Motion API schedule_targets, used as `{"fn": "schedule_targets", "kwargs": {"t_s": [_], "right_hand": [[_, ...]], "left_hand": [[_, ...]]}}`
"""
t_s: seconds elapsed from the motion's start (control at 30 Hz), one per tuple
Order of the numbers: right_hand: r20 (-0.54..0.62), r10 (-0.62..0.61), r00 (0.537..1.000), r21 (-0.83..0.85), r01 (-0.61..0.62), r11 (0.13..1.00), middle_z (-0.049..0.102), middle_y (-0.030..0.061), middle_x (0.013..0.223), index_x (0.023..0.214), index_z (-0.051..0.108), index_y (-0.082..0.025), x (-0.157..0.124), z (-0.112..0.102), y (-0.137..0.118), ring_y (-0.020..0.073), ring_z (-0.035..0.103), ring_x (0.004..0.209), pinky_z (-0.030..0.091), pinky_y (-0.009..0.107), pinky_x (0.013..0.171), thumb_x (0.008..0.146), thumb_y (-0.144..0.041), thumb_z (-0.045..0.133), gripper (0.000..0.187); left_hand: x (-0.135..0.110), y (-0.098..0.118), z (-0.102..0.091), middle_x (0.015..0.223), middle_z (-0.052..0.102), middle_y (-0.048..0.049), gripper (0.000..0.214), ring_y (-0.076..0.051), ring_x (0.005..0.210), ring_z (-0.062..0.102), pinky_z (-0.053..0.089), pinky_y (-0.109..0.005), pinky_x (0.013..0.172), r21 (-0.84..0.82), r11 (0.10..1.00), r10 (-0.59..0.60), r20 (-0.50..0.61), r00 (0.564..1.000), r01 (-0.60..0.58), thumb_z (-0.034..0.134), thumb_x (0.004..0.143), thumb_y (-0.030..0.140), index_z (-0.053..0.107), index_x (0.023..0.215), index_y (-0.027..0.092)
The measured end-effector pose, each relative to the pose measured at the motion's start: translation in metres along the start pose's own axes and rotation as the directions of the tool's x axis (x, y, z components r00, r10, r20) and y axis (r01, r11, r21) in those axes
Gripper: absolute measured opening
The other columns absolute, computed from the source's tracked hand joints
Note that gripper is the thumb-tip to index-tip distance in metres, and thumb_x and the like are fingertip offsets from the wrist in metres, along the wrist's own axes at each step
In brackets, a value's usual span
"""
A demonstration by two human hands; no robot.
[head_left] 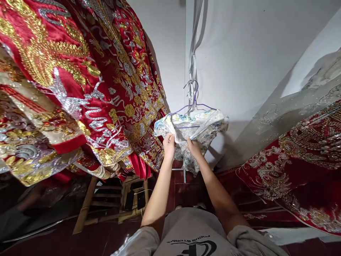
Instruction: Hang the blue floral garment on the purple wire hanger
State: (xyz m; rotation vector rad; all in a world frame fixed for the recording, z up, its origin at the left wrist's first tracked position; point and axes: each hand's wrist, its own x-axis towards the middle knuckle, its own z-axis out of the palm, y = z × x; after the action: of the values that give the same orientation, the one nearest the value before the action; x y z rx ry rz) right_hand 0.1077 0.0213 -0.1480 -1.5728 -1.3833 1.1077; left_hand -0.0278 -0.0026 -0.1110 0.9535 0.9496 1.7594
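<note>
A white garment with blue and yellow print [202, 126] hangs on a thin purple wire hanger [195, 103] against the white wall. My left hand [169, 145] is closed on the garment's front edge, just left of its middle. My right hand [194, 147] pinches the cloth right beside it, a few fingers' width apart. Both arms reach up and forward from my grey shirt. The lower part of the garment droops between and below my hands.
Heavy red robes with gold and silver embroidery [80, 81] hang close on the left. More red beaded cloth [301, 167] and pale sheer fabric [293, 106] hang on the right. A wooden stool [112, 199] stands on the dark red floor below.
</note>
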Motion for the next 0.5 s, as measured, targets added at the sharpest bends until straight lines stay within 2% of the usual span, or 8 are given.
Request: {"fn": "schedule_targets", "kwargs": {"t_s": [0.1,0.17,0.23,0.33,0.4,0.5], "right_hand": [[-0.030,0.008,1.000,0.004,-0.008,1.000,0.063,0.0057,0.056,0.055,0.056,-0.021,-0.002,0.001,0.004,0.0172,0.051,0.049,0.036,0.030,0.054,0.093,-0.052,0.048,0.050],[-0.051,-0.005,0.999,0.028,0.006,1.000,0.060,0.0047,0.056,0.053,0.051,-0.022,-0.013,0.006,0.010,0.0165,0.051,0.050,0.036,0.029,0.054,0.093,-0.050,0.047,0.049],[-0.077,-0.025,0.997,0.054,0.030,0.998,0.053,0.0017,0.052,0.052,0.045,-0.023,-0.029,0.012,0.019,0.0155,0.048,0.051,0.036,0.028,0.055,0.094,-0.052,0.044,0.051],[-0.137,-0.112,0.984,0.157,0.133,0.979,0.041,-0.0029,0.049,0.054,0.039,-0.024,-0.052,0.019,0.028,0.0136,0.041,0.051,0.035,0.028,0.055,0.093,-0.061,0.045,0.054],[-0.152,-0.182,0.971,0.228,0.214,0.950,0.040,-0.0037,0.052,0.057,0.041,-0.023,-0.062,0.018,0.031,0.0130,0.039,0.052,0.033,0.027,0.054,0.091,-0.066,0.047,0.055],[-0.058,-0.236,0.970,0.260,0.243,0.934,0.045,-0.0032,0.055,0.063,0.051,-0.022,-0.070,0.009,0.029,0.0135,0.043,0.053,0.035,0.027,0.055,0.090,-0.063,0.051,0.049]], "left_hand": [[-0.015,0.000,-0.011,0.071,0.059,0.0026,0.033,-0.011,0.061,0.054,0.047,-0.022,0.060,-0.021,1.000,-0.013,-0.013,1.000,0.013,0.075,0.081,0.048,0.060,0.084,0.020],[-0.024,-0.008,-0.019,0.077,0.063,0.0002,0.030,-0.014,0.069,0.061,0.053,-0.026,0.071,0.003,1.000,0.015,-0.008,1.000,-0.015,0.073,0.083,0.048,0.063,0.090,0.020],[-0.036,-0.024,-0.025,0.082,0.067,-0.0025,0.026,-0.016,0.077,0.064,0.054,-0.032,0.081,0.086,0.996,0.025,0.044,0.999,-0.029,0.071,0.084,0.043,0.064,0.093,0.020],[-0.056,-0.056,-0.028,0.087,0.068,-0.0049,0.021,-0.019,0.084,0.065,0.053,-0.034,0.083,0.255,0.967,-0.028,0.132,0.991,-0.006,0.072,0.078,0.031,0.064,0.093,0.019],[-0.068,-0.071,-0.026,0.093,0.068,-0.0058,0.020,-0.020,0.090,0.065,0.052,-0.033,0.084,0.334,0.942,-0.029,0.166,0.986,-0.028,0.070,0.078,0.026,0.064,0.095,0.019],[-0.077,-0.079,-0.020,0.089,0.064,-0.0042,0.009,-0.019,0.088,0.061,0.049,-0.031,0.082,0.420,0.900,0.029,0.202,0.979,-0.113,0.059,0.086,0.023,0.061,0.095,0.020]]}}
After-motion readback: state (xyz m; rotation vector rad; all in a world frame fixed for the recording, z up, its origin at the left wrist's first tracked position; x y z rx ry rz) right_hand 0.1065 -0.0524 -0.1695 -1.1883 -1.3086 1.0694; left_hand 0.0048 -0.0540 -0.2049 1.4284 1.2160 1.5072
